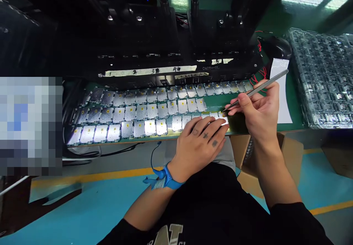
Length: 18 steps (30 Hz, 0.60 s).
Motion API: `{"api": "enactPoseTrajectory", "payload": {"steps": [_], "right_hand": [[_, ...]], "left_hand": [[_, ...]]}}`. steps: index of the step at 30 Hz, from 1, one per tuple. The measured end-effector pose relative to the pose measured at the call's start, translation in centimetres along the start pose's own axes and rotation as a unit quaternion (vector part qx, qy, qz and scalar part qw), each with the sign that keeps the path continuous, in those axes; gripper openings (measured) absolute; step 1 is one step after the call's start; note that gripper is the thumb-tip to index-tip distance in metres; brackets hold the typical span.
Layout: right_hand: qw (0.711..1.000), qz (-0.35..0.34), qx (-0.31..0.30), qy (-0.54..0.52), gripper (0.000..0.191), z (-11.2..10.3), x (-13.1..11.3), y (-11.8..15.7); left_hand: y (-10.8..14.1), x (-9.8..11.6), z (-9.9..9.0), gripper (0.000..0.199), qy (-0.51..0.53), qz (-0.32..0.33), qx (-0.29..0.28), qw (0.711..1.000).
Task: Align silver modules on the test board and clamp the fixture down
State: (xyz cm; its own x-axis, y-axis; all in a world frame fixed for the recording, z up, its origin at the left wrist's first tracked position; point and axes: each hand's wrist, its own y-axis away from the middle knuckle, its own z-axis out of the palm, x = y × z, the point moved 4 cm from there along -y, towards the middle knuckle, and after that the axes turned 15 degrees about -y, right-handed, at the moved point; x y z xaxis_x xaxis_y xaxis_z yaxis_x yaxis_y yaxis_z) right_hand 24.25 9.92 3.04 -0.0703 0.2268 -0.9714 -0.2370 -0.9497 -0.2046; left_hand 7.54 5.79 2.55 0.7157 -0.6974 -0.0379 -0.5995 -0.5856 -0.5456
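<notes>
My left hand (200,139) lies palm down across the right part of the front row of small circuit boards (177,123), its fingers stretched out and partly covering them. A blue wrist strap (168,178) with a cord is round that wrist. Pinched in my right hand (259,109) is a pair of metal tweezers (271,80), slanting down to the left. Its tip is close to the yellow mark on the end board (224,119); whether it touches cannot be made out. Most boards have silvery metal covers with small yellow marks.
Behind the board rows stands a black fixture (154,63) with numbered tape (165,70). White paper (284,109), red wires (260,74), a black mouse (278,47) and clear plastic trays (325,79) are at the right. An open cardboard box (292,156) sits below the bench edge.
</notes>
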Motion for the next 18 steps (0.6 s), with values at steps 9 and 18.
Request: {"api": "enactPoseTrajectory", "payload": {"steps": [9,18], "right_hand": [[0.998,0.048,-0.036,-0.025,0.043,0.9,1.2,0.4],[0.997,0.06,-0.04,-0.037,0.041,0.7,1.5,-0.2]], "left_hand": [[0.1,0.0,0.1,0.032,0.002,0.003,-0.002,1.0],[0.1,-0.1,-0.2,0.03,0.005,0.004,0.013,1.0]]}}
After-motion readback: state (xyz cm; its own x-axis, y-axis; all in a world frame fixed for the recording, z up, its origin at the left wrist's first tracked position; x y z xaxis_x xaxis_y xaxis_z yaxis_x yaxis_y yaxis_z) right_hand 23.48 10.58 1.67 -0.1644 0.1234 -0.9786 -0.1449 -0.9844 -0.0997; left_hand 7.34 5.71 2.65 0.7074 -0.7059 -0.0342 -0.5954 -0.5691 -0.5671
